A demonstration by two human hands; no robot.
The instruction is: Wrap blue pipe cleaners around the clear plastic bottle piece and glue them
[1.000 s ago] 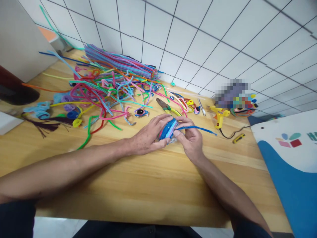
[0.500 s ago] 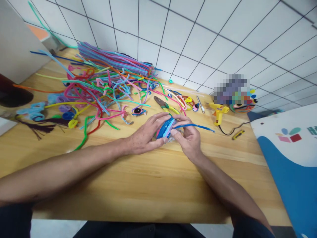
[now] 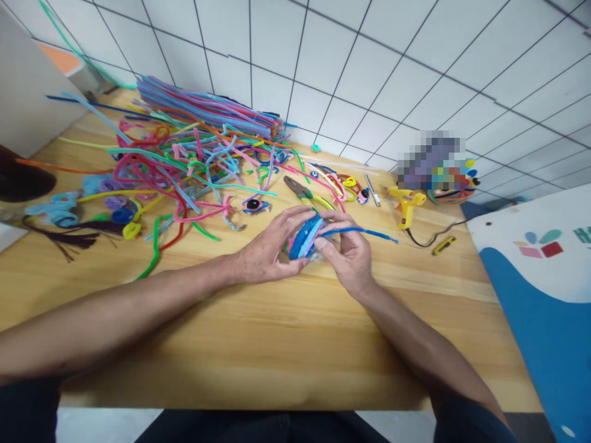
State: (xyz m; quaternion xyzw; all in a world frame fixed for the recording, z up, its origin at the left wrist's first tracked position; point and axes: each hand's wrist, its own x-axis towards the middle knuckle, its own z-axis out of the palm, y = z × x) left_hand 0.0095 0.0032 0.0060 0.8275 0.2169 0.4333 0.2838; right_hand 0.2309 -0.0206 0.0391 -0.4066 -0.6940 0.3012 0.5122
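Centre frame | left hand [image 3: 268, 251] cups striped bundle [image 3: 305, 237], right hand [image 3: 353, 261] pinches blue strand [image 3: 372, 233] | seems light, soft, crushable; I'd hold its sides

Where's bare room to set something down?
The table is bare between your left hand, right hand and its front edge. Also between the right forearm and the blue panel, nearer than the yellow cutter. Crowded: back left, with fuzzy stems and a bundle.

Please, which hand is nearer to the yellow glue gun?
Right. The right hand is left of the glue gun; the left hand is farther left, beyond the blue piece.
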